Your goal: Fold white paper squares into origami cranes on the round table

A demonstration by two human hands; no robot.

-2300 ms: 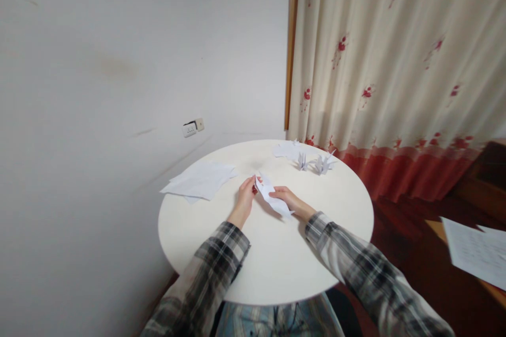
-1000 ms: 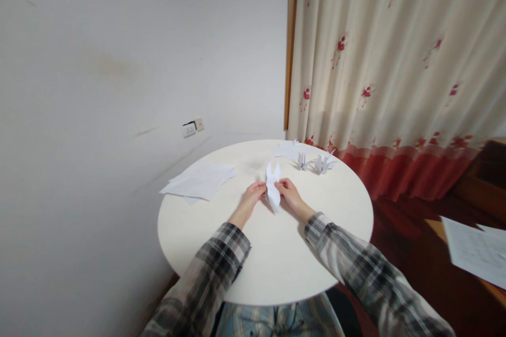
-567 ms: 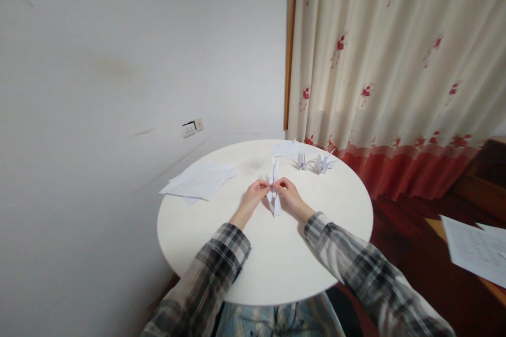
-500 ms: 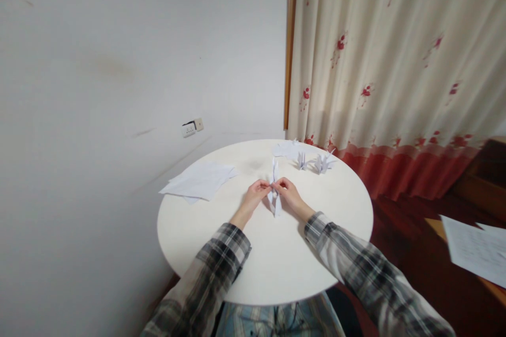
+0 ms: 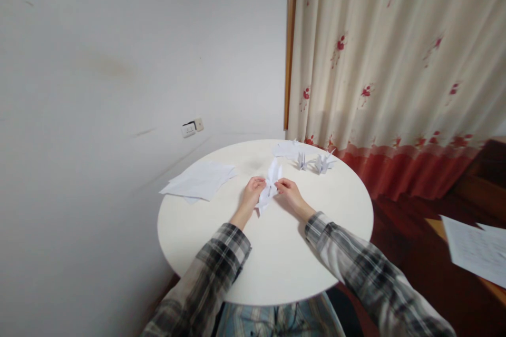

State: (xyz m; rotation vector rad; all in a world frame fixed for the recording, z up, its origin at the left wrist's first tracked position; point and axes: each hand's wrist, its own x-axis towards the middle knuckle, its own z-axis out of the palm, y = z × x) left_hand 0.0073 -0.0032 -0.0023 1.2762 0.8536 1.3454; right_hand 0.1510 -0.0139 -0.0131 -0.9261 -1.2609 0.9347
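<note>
Between my hands, over the middle of the round white table (image 5: 276, 268), is a folded white paper (image 5: 272, 185) with long pointed flaps running away from me and toward me. My left hand (image 5: 251, 196) pinches its left side between thumb and fingers. On the opposite side, my right hand (image 5: 290, 194) grips the paper's right edge with thumb and forefinger. Beyond the right hand stand a small folded paper piece (image 5: 301, 161) and a paper crane (image 5: 323, 162) with spread points.
Loose white sheets (image 5: 201, 180) lie at the table's left. More paper (image 5: 284, 148) rests at the far edge. A wall with a socket (image 5: 188, 130) borders the left, and a flowered curtain (image 5: 375, 89) hangs behind. Printed sheets (image 5: 474, 247) lie on a wooden surface at right.
My hands have moved slightly apart. The folded paper, narrow and seen nearly edge-on before, now shows broader, opened-out flaps, its near end swung to the left.
</note>
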